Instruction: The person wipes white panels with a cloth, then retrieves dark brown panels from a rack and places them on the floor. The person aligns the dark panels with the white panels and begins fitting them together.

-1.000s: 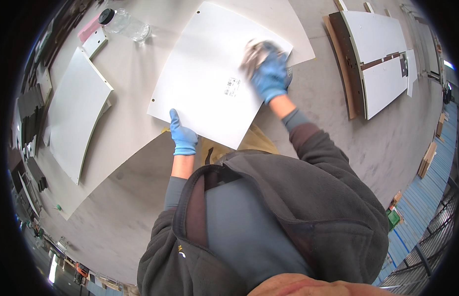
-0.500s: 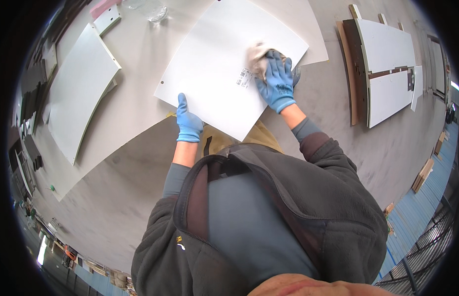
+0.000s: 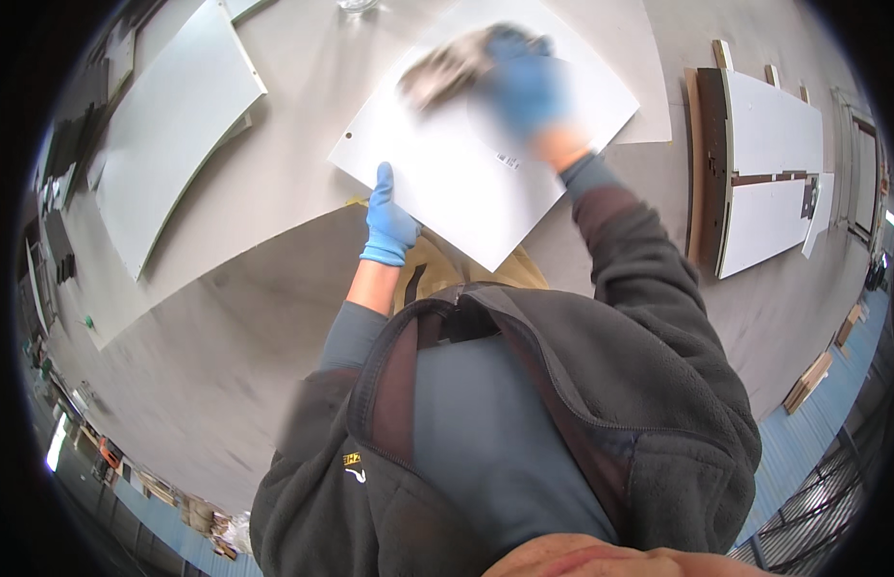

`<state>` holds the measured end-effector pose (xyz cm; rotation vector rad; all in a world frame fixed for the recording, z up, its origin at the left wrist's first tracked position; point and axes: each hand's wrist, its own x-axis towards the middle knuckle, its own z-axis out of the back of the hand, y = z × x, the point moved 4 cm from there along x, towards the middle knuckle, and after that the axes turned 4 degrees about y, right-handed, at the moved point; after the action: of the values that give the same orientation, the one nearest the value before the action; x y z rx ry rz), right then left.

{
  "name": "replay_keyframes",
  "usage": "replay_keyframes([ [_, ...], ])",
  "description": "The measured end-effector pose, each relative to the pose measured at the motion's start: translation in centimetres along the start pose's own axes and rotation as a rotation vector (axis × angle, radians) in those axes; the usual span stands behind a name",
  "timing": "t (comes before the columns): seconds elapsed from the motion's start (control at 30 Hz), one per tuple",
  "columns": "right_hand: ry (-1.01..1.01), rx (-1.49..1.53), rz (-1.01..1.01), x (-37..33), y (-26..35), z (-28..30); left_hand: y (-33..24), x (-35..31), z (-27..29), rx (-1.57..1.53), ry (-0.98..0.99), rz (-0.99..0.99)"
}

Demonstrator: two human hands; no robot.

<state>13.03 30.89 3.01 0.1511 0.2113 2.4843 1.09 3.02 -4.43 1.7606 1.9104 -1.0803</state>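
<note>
A white panel (image 3: 437,163) lies tilted in front of me, with a small dark hole near its left corner and a printed mark on its face. My left hand (image 3: 390,219), in a blue glove, grips the panel's lower left edge, thumb on top and fingers hidden beneath. Over the panel's upper part is my right hand (image 3: 529,87), also blue-gloved and smeared by motion. It holds a crumpled beige cloth (image 3: 447,70) that spreads out to the left across the white surface.
Another white panel (image 3: 178,125) rests at the left on the pale table covering (image 3: 284,144). Stacked white panels (image 3: 769,173) with brown boards stand at the right. A clear glass-like vessel (image 3: 358,5) shows at the top edge. Wooden pieces (image 3: 808,383) lie at the far right.
My right hand has swept the cloth up and to the left across the panel. The left hand keeps its hold on the panel's edge. The whole view has shifted slightly.
</note>
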Motion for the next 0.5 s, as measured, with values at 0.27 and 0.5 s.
replay_keyframes([
  [0.27,-0.288,-0.088,-0.012,7.4,4.9,-4.3,-2.4,-2.2,-1.1,0.59,0.105,-0.211],
  [0.5,-0.178,0.212,0.559,-4.0,20.1,-0.4,-2.6,-2.6,-0.8,2.833,-0.142,-0.519],
])
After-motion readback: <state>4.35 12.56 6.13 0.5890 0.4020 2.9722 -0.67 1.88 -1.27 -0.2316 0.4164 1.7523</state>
